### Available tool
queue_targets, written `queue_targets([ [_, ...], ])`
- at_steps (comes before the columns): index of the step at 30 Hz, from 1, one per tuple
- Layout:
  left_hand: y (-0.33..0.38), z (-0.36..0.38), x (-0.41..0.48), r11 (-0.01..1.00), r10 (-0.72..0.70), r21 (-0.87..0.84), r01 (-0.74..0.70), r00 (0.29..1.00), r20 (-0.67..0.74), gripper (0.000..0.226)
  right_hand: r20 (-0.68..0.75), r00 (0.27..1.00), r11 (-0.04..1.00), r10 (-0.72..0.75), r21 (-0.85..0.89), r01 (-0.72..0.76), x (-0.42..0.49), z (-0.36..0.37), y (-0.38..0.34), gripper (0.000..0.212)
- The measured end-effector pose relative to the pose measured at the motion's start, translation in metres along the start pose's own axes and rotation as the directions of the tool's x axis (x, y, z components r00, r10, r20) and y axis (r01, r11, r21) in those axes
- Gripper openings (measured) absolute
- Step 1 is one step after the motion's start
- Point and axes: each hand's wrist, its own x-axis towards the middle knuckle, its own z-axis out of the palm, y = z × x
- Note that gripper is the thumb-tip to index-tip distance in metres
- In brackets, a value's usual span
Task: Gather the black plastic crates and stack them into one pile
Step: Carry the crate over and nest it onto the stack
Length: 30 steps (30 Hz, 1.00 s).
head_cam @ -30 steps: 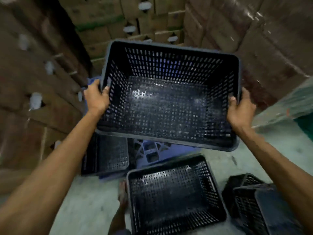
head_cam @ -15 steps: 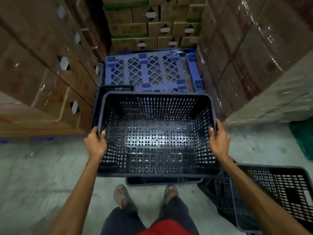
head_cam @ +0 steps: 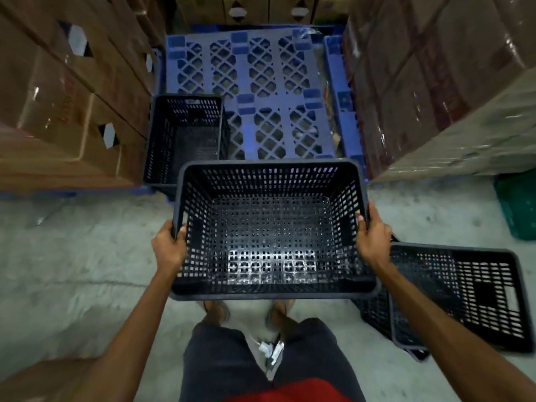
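Crate far-left (head_cam: 185, 137): upright on floor by blue pallet (head_cam: 261, 91), not gathered yet.
L hand (head_cam: 169, 250): fingers clamped on held crate (head_cam: 272, 227) rim.
Held crate: now lower than 1 s ago, centre, above feet.
R hand (head_cam: 374, 242): fingers grip right rim.
Crates right (head_cam: 464, 297): tipped, still loose.

Warehouse / stockroom aisle. Stacked brown cardboard cartons (head_cam: 72, 91) wall in the left side, w/ diamond-shaped handle cut-outs; more cartons at the back. On the right, a tall carton stack (head_cam: 435, 82) wrapped in clear shrink film, glossy in the light. Between them lies a blue plastic pallet (head_cam: 261, 91), lattice deck, flat on the ground. Floor (head_cam: 72, 256) is bare grey concrete, rough & scuffed. Black perforated plastic crates (head_cam: 185, 134) sit around, one at the pallet's left edge, others on the floor at right. Dim indoor light, no shelving or furniture-type fittings in view; a green crate-like item (head_cam: 519, 204) at far right edge.
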Motion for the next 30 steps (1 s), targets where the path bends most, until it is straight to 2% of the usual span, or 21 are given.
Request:
queue_targets([
  [10,0.0,0.03,0.015,0.999,0.033,-0.022,-0.032,0.999,0.031,0.022,-0.057,0.998,0.999,0.008,-0.032,-0.01,0.028,0.012,0.01,0.049],
  [16,0.003,0.039,0.011,0.995,0.096,0.025,-0.097,0.995,0.025,0.022,-0.02,1.0,0.999,-0.023,-0.031,0.022,0.033,0.006,0.02,0.049],
  [25,-0.002,0.033,0.02,0.999,0.053,0.011,-0.053,0.999,-0.001,0.022,-0.017,0.999,0.999,-0.029,-0.046,0.028,0.033,0.018,0.016,0.049],
  [30,-0.006,0.04,0.009,0.992,0.118,0.037,-0.117,0.993,-0.028,0.024,0.007,0.999,0.999,-0.036,-0.04,0.037,0.037,0.018,0.024,0.051],
])
